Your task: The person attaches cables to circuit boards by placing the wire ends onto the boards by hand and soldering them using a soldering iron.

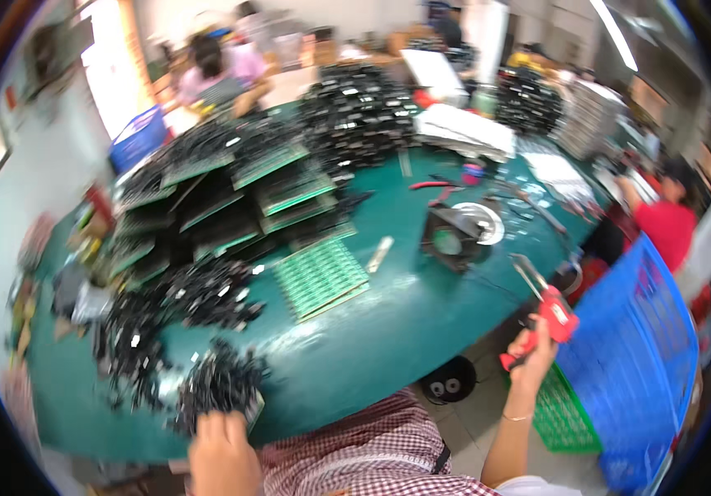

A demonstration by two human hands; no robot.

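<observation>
My right hand [535, 354] is wrapped round the grip of a red soldering gun [557, 314], raised beyond the table's right edge with its metal tip pointing up and left. My left hand [225, 455] is closed at the near table edge, fingers curled at a bundle of black wires [219, 380]. A pale green board edge [253, 410] peeks out beside that bundle; the grip itself is hidden behind my knuckles. Farther in, more black wire bundles [206, 293] lie next to a bare green circuit board panel [320, 277].
Stacked boards with black wires [231, 190] fill the table's left side. A black fan-like box [452, 238], a white solder reel [481, 221] and red-handled pliers [436, 188] lie right of centre. Blue crates [632, 355] stand at right. Other people sit farther off.
</observation>
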